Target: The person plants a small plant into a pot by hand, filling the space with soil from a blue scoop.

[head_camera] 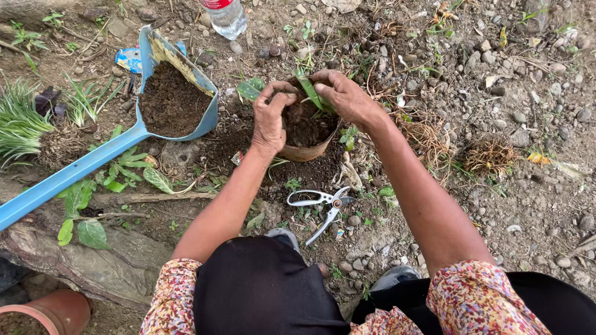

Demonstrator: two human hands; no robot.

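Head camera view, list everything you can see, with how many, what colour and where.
small pot: one, tan, centre, filled with dark soil
green plant: one, in the small pot
blue scoop: one, left, long handle, holding dark soil
pruning shears: one, white handles, on the ground below the small pot
plastic bottle: one, clear, top edge
terracotta pot: one, orange-brown, bottom left corner
grassy plants: a clump, green, far left
loose leaves: several, green, left of centre
left hand: on the small pot's left rim, pressing soil
right hand: on the right rim, at the green plant
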